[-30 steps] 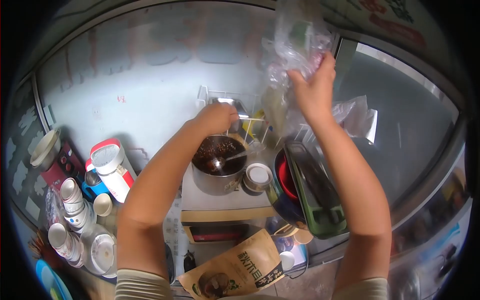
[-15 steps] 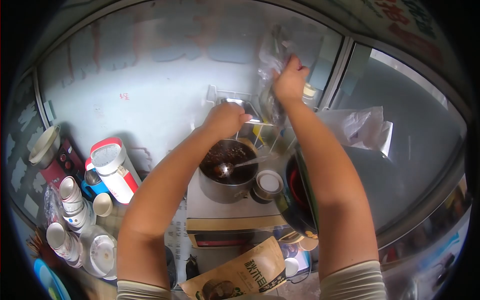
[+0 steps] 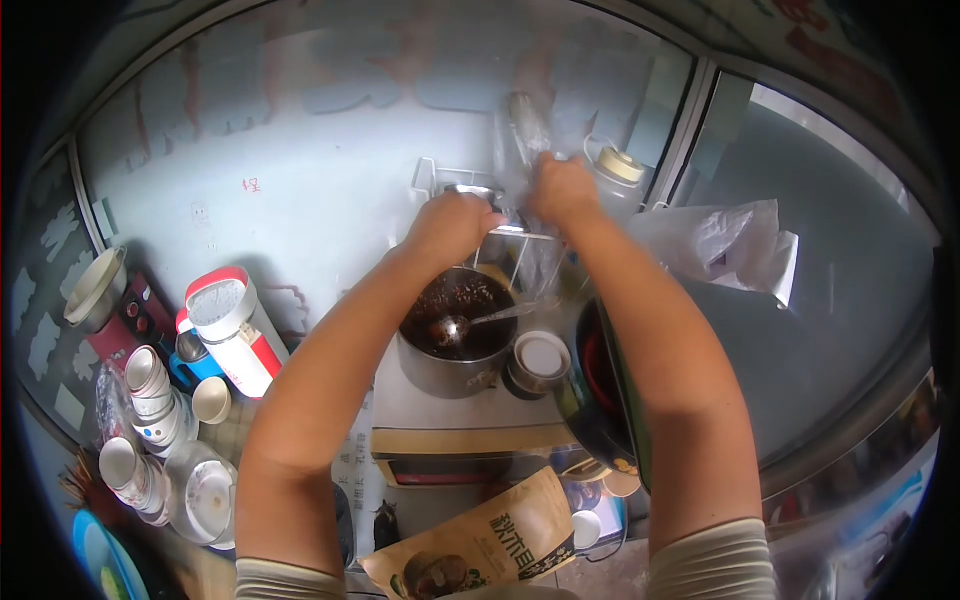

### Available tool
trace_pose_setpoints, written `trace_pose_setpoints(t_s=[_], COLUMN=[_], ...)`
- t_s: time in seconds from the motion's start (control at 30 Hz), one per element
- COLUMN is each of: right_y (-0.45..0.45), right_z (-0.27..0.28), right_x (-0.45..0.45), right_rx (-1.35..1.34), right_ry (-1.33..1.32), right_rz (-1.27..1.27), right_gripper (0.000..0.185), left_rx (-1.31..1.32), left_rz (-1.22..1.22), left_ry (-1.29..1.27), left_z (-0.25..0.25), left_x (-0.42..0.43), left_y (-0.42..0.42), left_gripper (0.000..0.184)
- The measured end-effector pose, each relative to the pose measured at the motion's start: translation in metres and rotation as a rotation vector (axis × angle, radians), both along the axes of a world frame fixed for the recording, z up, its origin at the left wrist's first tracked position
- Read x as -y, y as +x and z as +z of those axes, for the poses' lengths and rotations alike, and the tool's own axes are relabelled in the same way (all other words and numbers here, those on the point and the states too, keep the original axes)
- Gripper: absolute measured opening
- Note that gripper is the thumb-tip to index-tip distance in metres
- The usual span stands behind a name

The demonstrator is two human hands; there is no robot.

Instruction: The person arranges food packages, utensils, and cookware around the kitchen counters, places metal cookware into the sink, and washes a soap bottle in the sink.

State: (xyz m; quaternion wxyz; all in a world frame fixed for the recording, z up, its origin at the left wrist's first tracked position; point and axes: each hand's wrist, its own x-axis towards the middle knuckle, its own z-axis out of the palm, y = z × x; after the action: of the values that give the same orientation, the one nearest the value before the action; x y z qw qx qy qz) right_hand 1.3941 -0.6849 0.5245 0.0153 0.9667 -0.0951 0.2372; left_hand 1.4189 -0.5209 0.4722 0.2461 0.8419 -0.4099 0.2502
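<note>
My right hand (image 3: 566,190) is closed on a clear plastic bag (image 3: 527,128), which rises above the fist and hangs partly below it. To its left, my left hand (image 3: 453,231) is closed at a white wire rack (image 3: 428,178), over a shiny metal tray (image 3: 470,190). What its fingers grip is hidden. Below both hands stands a metal pot (image 3: 455,374) with dark brown contents. A spoon (image 3: 455,328) rests in it, its handle leaning to the right. A small lidded container (image 3: 541,360) is beside the pot.
Stacked bowls (image 3: 150,400), plates (image 3: 208,500) and a red-and-white appliance (image 3: 235,330) stand left. A dark round pan (image 3: 597,385) is partly behind my right forearm. A brown paper package (image 3: 480,545) lies in front; a jar with a cream lid (image 3: 620,165) stands behind.
My right hand has come down and slightly left with the plastic bag, closer to my left hand. The jar behind it now shows more. My left hand has risen slightly at the rack.
</note>
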Motion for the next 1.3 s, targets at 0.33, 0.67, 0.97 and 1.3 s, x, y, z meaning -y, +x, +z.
trace_pose_setpoints(t_s=[0.33, 0.67, 0.97, 1.3], right_y=[0.046, -0.025, -0.153, -0.167], right_z=[-0.031, -0.001, 0.042, 0.046], right_x=[0.059, 0.009, 0.040, 0.108], right_rx=[-0.877, -0.308, -0.274, 0.086], right_ry=[0.364, 0.054, -0.678, -0.767], right_rz=[0.575, 0.088, -0.223, -0.284], right_gripper=[0.022, 0.035, 0.050, 0.016], left_rx=[0.000, 0.067, 0.307, 0.270], left_rz=[-0.040, -0.047, -0.151, -0.297], left_ry=[-0.013, -0.031, -0.245, -0.122], left_z=[-0.001, -0.004, 0.009, 0.017], left_x=[0.001, 0.001, -0.004, 0.028], left_y=[0.001, 0.000, -0.029, -0.083], left_gripper=[0.040, 0.030, 0.022, 0.014])
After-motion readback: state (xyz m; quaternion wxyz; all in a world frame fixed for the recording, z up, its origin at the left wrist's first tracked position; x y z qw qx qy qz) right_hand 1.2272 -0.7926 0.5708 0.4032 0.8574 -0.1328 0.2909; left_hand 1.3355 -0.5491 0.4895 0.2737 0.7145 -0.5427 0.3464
